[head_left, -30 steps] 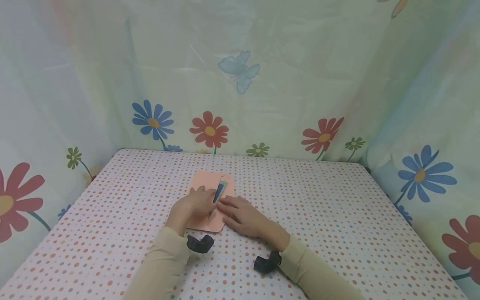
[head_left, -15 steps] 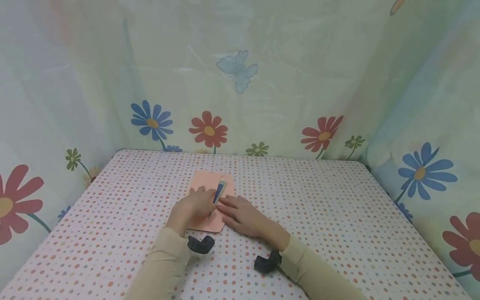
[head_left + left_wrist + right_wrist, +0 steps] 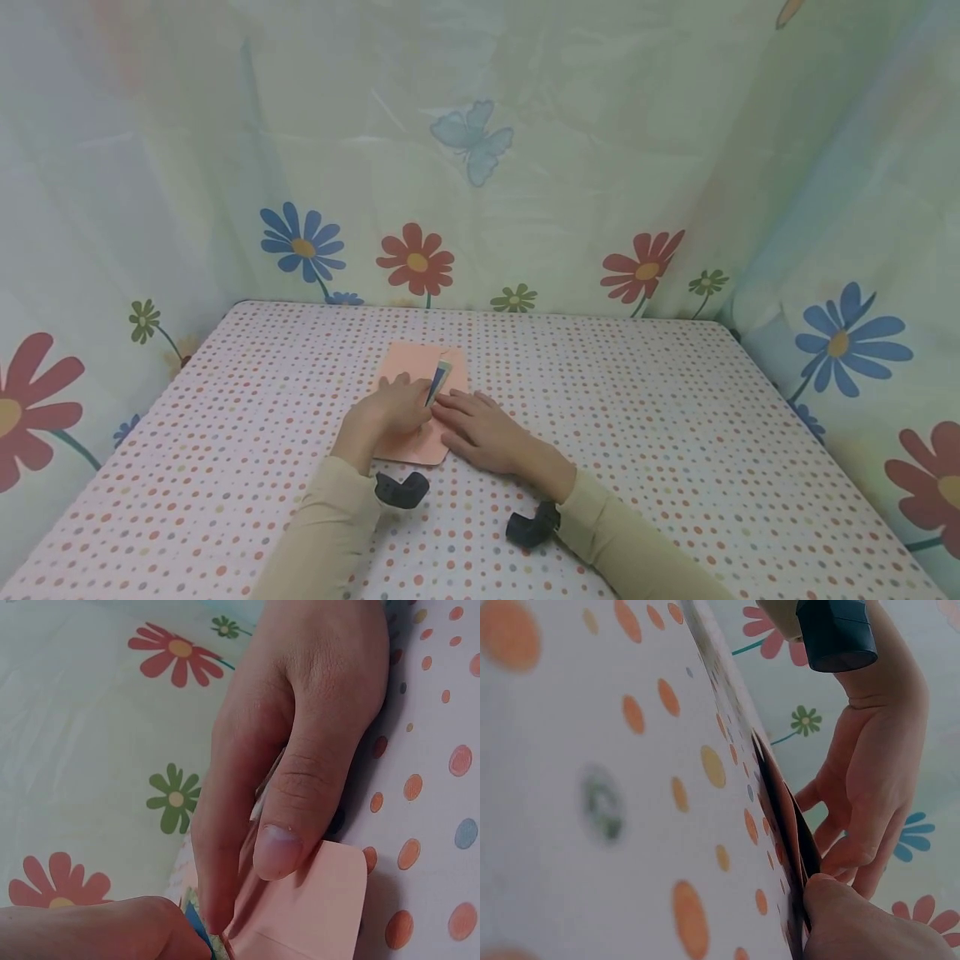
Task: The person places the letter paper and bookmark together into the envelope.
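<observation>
A pink envelope (image 3: 411, 360) lies on the table, with a narrow blue and pale green patterned strip (image 3: 437, 383) showing in a slit down its face. My left hand (image 3: 388, 408) is over the envelope's left part. Its index finger and thumb (image 3: 279, 847) close round a raised pink edge beside the slit. My right hand (image 3: 483, 433) lies at the envelope's right side with fingers straight, their tips at the slit close to the left hand. In the right wrist view, my right thumb (image 3: 855, 922) is against the envelope's dark, slightly parted edges. The envelope's middle is partly covered by the left hand.
A white cloth with coloured dots covers the table (image 3: 600, 400). Behind and at both sides hangs a curtain (image 3: 570, 167) printed with flowers and a butterfly. Each wrist wears a black camera mount (image 3: 402, 490) below the hand.
The blue strip in the slit has become slightly narrower. Both hands stay almost in place, and the envelope has not moved on the table.
</observation>
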`<state>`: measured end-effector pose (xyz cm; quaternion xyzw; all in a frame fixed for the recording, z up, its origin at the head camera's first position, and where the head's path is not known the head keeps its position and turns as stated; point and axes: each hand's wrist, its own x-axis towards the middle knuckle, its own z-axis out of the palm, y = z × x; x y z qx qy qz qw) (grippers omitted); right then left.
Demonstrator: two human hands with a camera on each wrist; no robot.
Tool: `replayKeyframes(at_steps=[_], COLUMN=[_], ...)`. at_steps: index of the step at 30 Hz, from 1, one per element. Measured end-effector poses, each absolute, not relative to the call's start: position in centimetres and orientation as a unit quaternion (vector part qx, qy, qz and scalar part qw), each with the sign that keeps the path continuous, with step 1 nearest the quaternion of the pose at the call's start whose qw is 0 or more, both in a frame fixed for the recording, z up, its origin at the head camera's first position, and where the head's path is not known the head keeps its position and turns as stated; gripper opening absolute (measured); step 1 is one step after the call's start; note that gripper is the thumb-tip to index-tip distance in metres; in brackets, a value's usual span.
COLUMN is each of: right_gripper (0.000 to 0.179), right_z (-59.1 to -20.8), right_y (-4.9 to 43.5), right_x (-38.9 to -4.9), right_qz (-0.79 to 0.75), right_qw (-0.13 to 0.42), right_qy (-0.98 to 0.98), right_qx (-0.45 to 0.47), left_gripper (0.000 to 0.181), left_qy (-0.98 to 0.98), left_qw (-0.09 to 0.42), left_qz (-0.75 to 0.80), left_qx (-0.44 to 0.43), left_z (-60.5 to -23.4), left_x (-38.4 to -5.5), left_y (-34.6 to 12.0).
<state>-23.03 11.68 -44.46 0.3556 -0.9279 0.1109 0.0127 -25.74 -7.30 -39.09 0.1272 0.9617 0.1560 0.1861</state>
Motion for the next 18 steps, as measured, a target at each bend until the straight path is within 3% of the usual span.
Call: replayKeyframes(at_steps=[18], right_gripper=[0.051], right_z=[-44.42], right_y=[11.09], right_x=[-22.85], right_qz=[0.1], right_qw=[0.001], right_qy=[-0.935], right_qx=[0.341], left_gripper=[0.054], left_qy=[0.962], left_qw=[0.186], left_qz=[0.152], left_qx=[0.13], left_z=[-39.05], left_x=[-25.53], left_y=[-7.39])
